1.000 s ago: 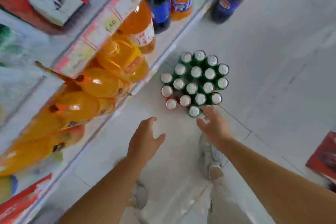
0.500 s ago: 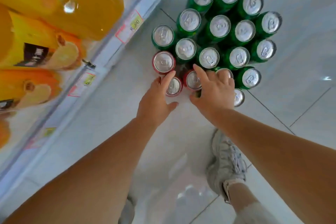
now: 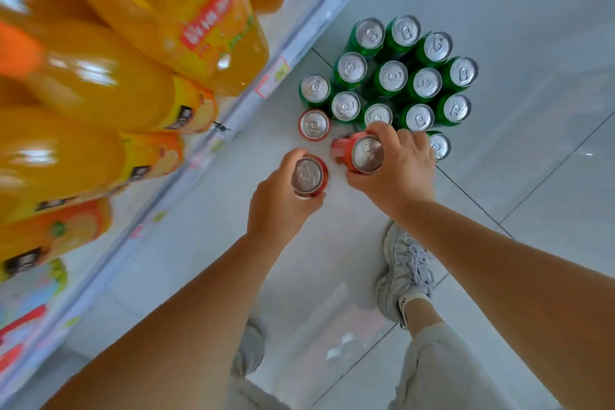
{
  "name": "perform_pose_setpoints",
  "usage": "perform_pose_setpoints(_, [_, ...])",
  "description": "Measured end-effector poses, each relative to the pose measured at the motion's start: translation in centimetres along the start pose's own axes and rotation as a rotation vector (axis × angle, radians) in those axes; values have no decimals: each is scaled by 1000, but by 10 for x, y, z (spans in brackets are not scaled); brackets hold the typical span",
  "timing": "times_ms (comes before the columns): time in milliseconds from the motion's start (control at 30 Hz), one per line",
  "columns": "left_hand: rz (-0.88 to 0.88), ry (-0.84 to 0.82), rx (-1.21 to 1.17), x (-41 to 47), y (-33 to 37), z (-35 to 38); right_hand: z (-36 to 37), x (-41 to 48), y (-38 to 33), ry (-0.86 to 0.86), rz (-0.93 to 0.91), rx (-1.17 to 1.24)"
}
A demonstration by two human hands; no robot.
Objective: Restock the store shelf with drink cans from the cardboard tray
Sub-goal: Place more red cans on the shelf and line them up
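Observation:
Several green cans point(image 3: 393, 76) stand packed together on the pale tiled floor, seen from above by their silver tops. One red can point(image 3: 313, 124) stands at the group's near-left corner. My left hand point(image 3: 279, 203) grips a red can point(image 3: 307, 175) round its side, just in front of the group. My right hand point(image 3: 397, 165) grips another red can point(image 3: 366, 153), tilted and raised beside the green ones. No cardboard tray shows under the cans.
The white shelf edge point(image 3: 239, 110) with price tags runs diagonally at left. Big orange juice bottles point(image 3: 139, 43) fill the shelf above it. My grey sneaker point(image 3: 404, 273) stands on the floor below my right forearm; tiled floor stretches to the right.
Both hands went from reaching for the red cans to gripping one each. Both red cans have come away from the group, toward me.

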State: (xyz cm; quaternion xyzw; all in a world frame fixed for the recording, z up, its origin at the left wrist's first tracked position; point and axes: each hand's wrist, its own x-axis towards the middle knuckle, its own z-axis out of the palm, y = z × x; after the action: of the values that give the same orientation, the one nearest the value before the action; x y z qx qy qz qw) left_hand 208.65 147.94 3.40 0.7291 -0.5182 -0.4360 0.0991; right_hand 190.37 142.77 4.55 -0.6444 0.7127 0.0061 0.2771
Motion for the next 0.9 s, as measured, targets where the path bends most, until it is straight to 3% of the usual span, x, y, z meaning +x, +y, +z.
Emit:
perform_pose_setpoints(133, [24,66,-79,-66,68,-100,-112,-48,-56,-119,-15,248])
perform_pose_setpoints(300, [82,205,-146,-164,177,-252,-276,-116,-141,-123,-162,439])
perform_pose_setpoints(533, [203,469,-244,-330,302,-426,-488,-215,-266,-72,-496,630])
perform_pose_setpoints(733, [285,702,-317,-449,336,-520,-587,-282,-360,-152,-792,738])
perform_pose_setpoints(900, [374,871,-402,-505,335,-578,-613,-321,-436,-67,-962,787])
